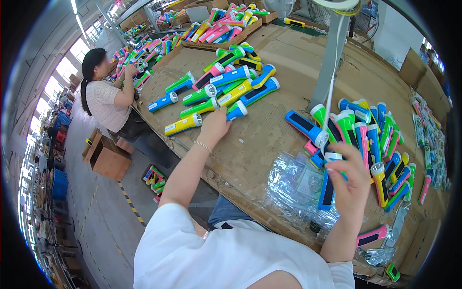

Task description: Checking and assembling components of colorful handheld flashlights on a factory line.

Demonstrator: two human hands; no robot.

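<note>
My left hand (215, 127) reaches over the cardboard-covered table, its fingers closed on the tail end of a short-looking blue and green flashlight (236, 111). Just beyond it lie a yellow flashlight (183, 124), a green flashlight (199, 107) and several more in a loose group. On the other side, my right hand (351, 173) has its fingers curled at the head of a blue flashlight (326, 192) with a dark panel, which it appears to grip. Clear plastic bags (293, 185) lie beside that flashlight. A larger blue flashlight (306, 127) rests above my right hand.
A pile of coloured flashlights (373, 130) spreads right of a grey upright post (328, 62). Packed flashlights (430, 139) line the far right edge. A cardboard tray (226, 41) of flashlights stands at the back. Another person (108, 91) works at the left, near an open box (110, 156).
</note>
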